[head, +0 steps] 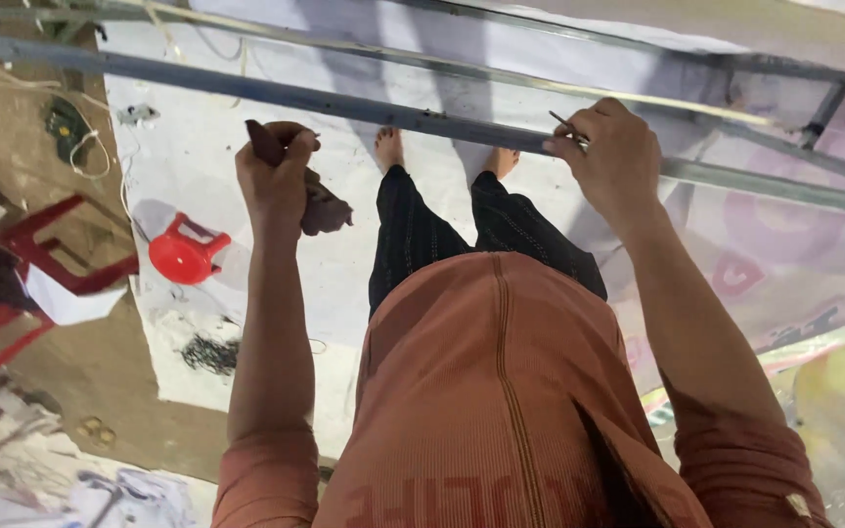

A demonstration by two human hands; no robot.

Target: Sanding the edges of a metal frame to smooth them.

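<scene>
Gripping a dark rag, the left hand hovered near the grey bar; the right hand pinched a thin tool against it.

We are in a rough workshop, likely for signs or banners: long grey metal bars form a frame above a large printed sheet spread across the dirt floor, with a red plastic stool, loose cords and scraps at the sheet's left edge.
</scene>
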